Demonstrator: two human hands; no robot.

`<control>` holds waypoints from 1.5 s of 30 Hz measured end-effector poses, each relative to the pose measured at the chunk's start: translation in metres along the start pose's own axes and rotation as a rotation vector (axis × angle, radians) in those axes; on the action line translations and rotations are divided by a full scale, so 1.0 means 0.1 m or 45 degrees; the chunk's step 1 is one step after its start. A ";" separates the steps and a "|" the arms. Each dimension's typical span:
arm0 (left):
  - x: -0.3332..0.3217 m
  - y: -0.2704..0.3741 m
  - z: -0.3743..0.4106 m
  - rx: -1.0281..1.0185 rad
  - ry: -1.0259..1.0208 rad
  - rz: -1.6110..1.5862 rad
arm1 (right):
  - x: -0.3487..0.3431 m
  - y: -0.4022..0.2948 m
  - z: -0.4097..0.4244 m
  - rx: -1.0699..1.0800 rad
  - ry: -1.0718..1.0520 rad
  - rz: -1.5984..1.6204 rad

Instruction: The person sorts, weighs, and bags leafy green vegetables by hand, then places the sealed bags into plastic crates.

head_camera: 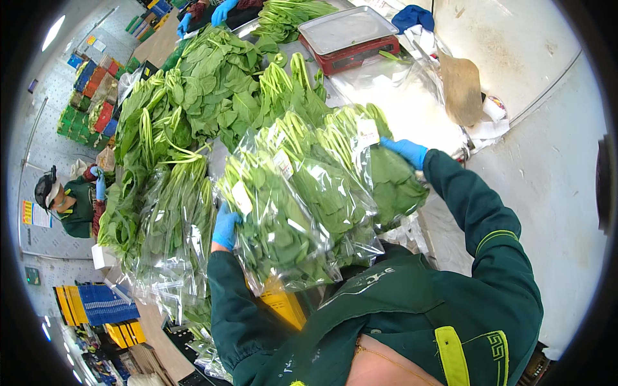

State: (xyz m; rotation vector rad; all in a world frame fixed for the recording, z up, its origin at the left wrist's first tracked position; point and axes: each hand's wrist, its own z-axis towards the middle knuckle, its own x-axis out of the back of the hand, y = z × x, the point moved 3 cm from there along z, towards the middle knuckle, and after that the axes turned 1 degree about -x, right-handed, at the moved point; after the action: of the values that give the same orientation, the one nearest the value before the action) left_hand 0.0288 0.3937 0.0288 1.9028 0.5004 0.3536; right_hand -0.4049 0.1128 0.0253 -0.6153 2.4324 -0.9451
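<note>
Three clear plastic bags of leafy greens lie side by side in front of me, overlapping, stems pointing away. My left hand (pixel 226 227), in a blue glove, grips the outer side of the left bag (pixel 273 231). At the far side of the right bag (pixel 393 186), my gloved right hand (pixel 405 152) has hold of its edge; part of that hand is hidden behind the bag. Between them sits the middle bag (pixel 328 193), which neither hand visibly touches. Each bag bears a white label with printing.
More bagged greens (pixel 176 217) lie left of my left hand. Loose greens (pixel 217 72) are heaped beyond. A red scale (pixel 347 36) with a metal pan stands at the back, near a lit white surface (pixel 410 106). Co-workers' gloved hands (pixel 222 12) (pixel 100 183) are at the table's far sides.
</note>
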 end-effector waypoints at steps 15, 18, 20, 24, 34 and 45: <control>-0.32 -0.35 0.03 0.369 -0.010 -0.517 | -1.08 0.11 0.00 0.360 0.241 -1.367; -0.33 -0.35 0.01 0.457 0.042 -0.582 | -0.88 0.23 0.08 0.552 0.450 -1.408; -0.30 -0.35 0.04 0.478 0.011 -0.647 | -0.70 0.18 -0.04 0.573 0.579 -1.392; -0.12 -0.51 0.10 0.429 -0.014 -0.727 | -0.26 0.29 -0.08 0.246 0.559 -0.793; -0.73 -0.37 0.09 0.395 -0.021 -0.625 | -0.93 0.50 0.52 -0.063 -0.305 0.311; -0.84 -0.50 -0.07 0.350 0.007 -0.752 | -1.24 0.83 0.65 0.342 -0.477 -0.461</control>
State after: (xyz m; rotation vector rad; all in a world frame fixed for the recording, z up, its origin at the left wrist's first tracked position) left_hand -0.0565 0.3735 -0.0164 1.9073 1.1225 -0.1043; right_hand -0.2903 0.2036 -0.0454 -1.0483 1.8603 -1.1531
